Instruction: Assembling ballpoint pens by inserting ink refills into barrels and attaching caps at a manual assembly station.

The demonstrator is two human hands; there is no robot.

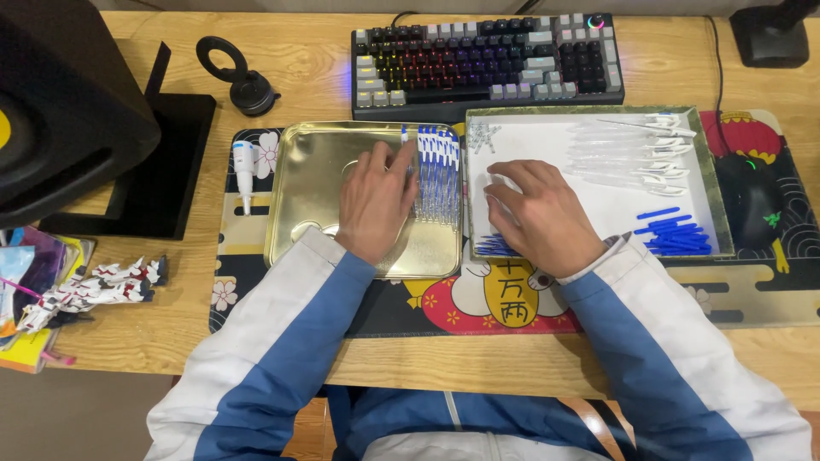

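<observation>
My left hand [373, 201] lies flat in a gold metal tray [299, 196], fingertips touching a row of assembled blue-and-white pens [437, 171] lined up at the tray's right side. My right hand [534, 213] rests palm down in a white-lined box lid [598, 205], fingers curled at its left edge over something I cannot make out. Under its wrist lie thin blue refills [491, 246]. Clear pen barrels [628, 154] sit at the lid's upper right, blue caps [675, 235] at its lower right, and small springs [483, 135] in its upper left corner.
A backlit keyboard [487, 60] stands behind the trays. A black mouse [752, 201] lies at the right on the patterned desk mat [512, 303]. A white tube [245, 166], a black ring stand [235, 77], a speaker [60, 111] and a toy model [94, 286] sit left.
</observation>
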